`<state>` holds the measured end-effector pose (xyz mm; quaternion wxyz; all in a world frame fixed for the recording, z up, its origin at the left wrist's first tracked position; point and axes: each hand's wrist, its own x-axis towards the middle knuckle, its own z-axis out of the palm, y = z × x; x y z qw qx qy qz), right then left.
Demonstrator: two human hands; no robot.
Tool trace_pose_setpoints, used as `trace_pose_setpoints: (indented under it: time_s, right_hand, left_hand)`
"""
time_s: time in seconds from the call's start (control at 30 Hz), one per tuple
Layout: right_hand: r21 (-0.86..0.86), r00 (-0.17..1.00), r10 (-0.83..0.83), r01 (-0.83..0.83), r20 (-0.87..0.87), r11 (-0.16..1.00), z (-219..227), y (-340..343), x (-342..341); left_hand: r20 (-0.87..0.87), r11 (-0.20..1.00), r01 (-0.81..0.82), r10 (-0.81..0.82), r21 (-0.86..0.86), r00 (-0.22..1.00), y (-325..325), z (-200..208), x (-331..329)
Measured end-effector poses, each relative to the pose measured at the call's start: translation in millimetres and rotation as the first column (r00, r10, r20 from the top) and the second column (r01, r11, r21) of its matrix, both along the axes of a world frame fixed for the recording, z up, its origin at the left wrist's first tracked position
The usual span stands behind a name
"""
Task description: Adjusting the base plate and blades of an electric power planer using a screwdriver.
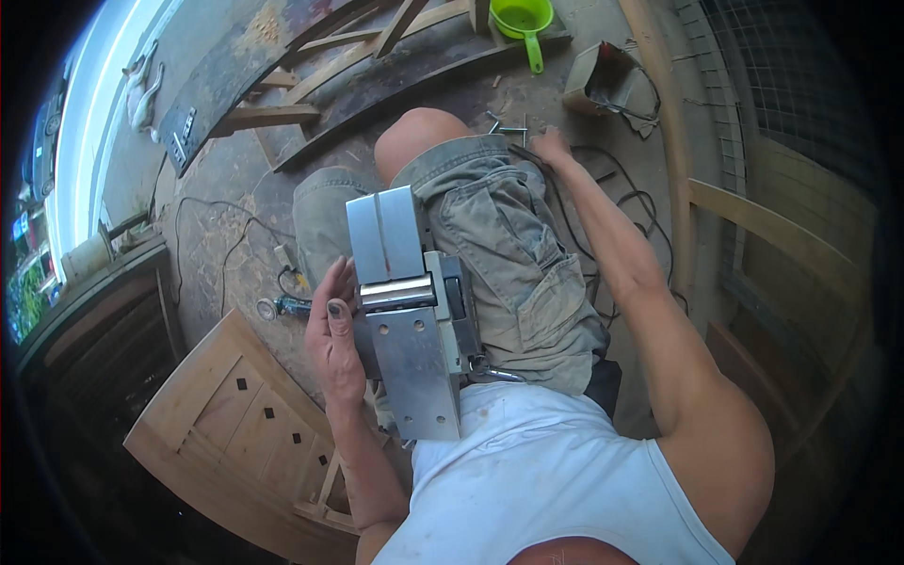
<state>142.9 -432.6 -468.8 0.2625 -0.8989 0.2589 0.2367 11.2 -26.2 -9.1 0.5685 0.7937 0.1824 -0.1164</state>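
An electric hand planer [400, 311] lies upside down across my lap, its metal sole and shiny cutter drum facing up. My left hand [334, 344] rests along the planer's left side, fingers and thumb stretched out, the fingertips partly hidden against it. My right arm reaches far forward past my right knee. Down by the floor, my right hand [551, 148] is closed, its fingers curled beside several small metal wrenches [508, 129]. What it holds, if anything, is too small to make out.
A green plastic dipper [523, 21] sits by a wooden frame [377, 89] ahead. An open carton [612, 89] stands at the right. Dark cables [640, 202] trail over the floor. A wooden panel [235, 424] leans at left. Far left lies a pale animal [141, 94].
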Motion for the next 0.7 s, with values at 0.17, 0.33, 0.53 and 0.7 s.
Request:
trace_pose_setpoints:
  time_s: [0.17, 0.33, 0.53, 0.7]
  right_hand:
    - [0.563, 0.947, -0.275, 0.136, 0.168, 0.815, 166.4, 30.6, -22.1]
    - [0.485, 0.88, -0.192, -0.049, 0.434, 0.873, 366.9, 63.2, -86.3]
    - [0.466, 0.735, -0.121, -0.285, 0.667, 0.837, 422.2, 126.9, -159.4]
    - [0.249, 0.724, 0.138, -0.401, 0.676, 0.882, 445.1, 159.0, -176.3]
  left_hand:
    - [-0.05, 0.962, 0.156, -0.148, 0.223, 0.988, 0.8, 29.0, 79.2]
    - [-0.328, 0.486, 0.636, -0.575, 0.6, 0.749, -48.4, 5.1, 140.6]
    - [-0.079, 0.646, 0.524, -0.586, 0.556, 0.806, -12.4, -9.1, 122.4]
    - [0.352, 0.951, 0.302, -0.26, -0.068, 0.899, 44.4, 7.0, 75.4]
